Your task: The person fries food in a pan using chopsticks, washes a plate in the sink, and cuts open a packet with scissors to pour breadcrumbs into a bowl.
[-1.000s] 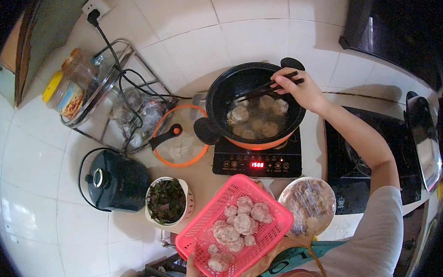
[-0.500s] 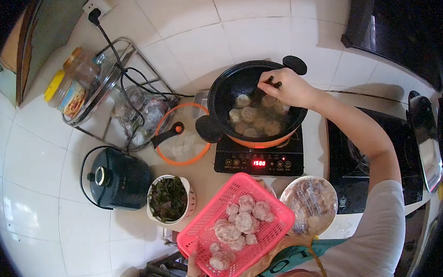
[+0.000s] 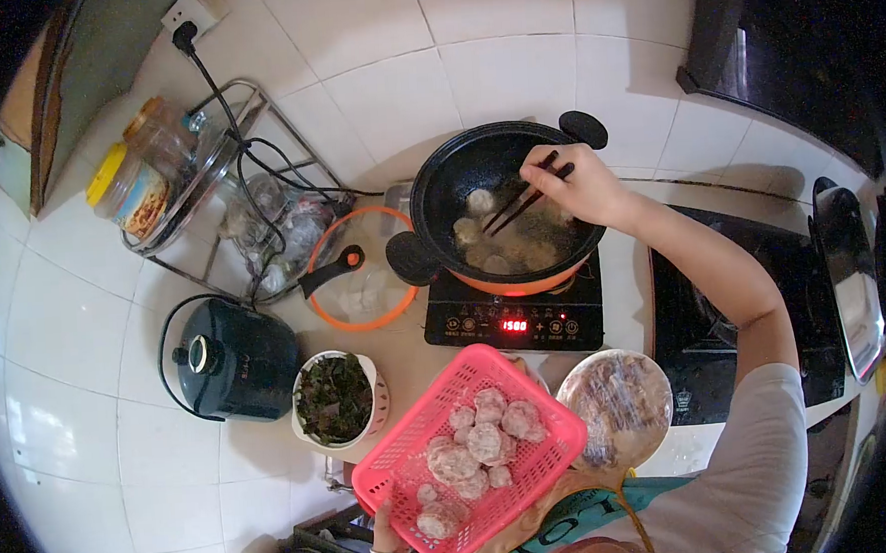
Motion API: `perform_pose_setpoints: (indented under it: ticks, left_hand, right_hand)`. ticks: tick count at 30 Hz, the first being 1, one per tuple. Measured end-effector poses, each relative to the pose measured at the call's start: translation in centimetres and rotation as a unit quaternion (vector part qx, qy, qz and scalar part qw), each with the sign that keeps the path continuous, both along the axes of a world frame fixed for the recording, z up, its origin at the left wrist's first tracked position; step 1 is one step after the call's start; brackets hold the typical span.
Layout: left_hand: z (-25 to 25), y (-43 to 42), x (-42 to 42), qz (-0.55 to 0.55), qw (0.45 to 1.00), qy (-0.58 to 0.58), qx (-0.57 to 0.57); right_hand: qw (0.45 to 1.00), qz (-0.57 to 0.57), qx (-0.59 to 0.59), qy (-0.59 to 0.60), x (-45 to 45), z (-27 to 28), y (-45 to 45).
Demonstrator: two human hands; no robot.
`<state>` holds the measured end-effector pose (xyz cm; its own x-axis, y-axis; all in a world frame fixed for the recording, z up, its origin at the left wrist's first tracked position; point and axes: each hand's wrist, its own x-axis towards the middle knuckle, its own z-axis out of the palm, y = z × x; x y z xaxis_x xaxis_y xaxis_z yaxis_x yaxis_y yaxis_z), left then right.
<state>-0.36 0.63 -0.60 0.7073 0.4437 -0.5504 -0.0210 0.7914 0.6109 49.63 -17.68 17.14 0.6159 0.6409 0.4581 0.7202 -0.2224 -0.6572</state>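
Observation:
Dark chopsticks [image 3: 527, 200] are gripped in my right hand [image 3: 580, 184], their tips pointing down into the black pot [image 3: 444, 156]. Several pale, coated pieces [image 3: 480, 201] sit in cloudy liquid there; my hand hides part of the right side. The pot, orange on its outside, stands on an induction cooker [image 3: 445, 306] whose display reads 1500. Low in view, my left hand [image 3: 384, 525] holds the near left corner of a pink plastic basket [image 3: 398, 461]. Several whitish, powder-coated lumps [image 3: 485, 443] lie inside it.
A glass lid with orange rim [image 3: 404, 304], a white bowl of dark leaves [image 3: 379, 400] and a dark lidded pot [image 3: 247, 362] stand left. A film-covered plate [image 3: 620, 407] sits right of the basket, near a black stove [image 3: 746, 331]. Jars [image 3: 133, 198] rest on a wire rack.
The chopsticks have swung so their tips now point left and down among the pieces in the pot. My left hand and the basket stay nearly still.

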Motion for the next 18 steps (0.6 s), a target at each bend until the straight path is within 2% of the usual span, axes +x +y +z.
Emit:
perform_pose_setpoints:
  ticks: [2,5,8,11,14,17,18]
  left_hand:
    - [0.7,-0.3,0.5,0.0,1.0,-0.001,0.01]
    - [0.5,-0.3,0.5,0.002,1.0,0.001,0.011]
    - [-0.5,0.1,-0.1,0.003,1.0,0.007,0.004]
    - [0.2,-0.2,0.2,0.0,1.0,0.005,0.008]
    - [0.4,-0.3,0.3,-0.003,1.0,-0.001,0.006]
    - [0.1,-0.2,0.2,-0.005,1.0,-0.003,0.006]
    - [-0.1,-0.1,0.1,-0.005,1.0,-0.003,0.008]
  right_hand:
    - [0.997,-0.028,0.004,-0.069,0.2,0.2,-0.2]
    - [0.999,-0.03,0.025,-0.03,0.8,-0.2,-0.7]
    - [0.997,0.003,0.063,0.052,0.2,-0.3,-0.5]
    - [0.989,-0.009,0.01,0.148,-0.1,-0.7,-0.2]
    - [0.996,-0.067,-0.047,0.021,0.5,-0.5,-0.4]
    - [0.998,-0.065,0.006,0.015,0.7,-0.6,-0.4]
    - [0.997,-0.061,0.024,0.048,0.7,-0.6,-0.2]
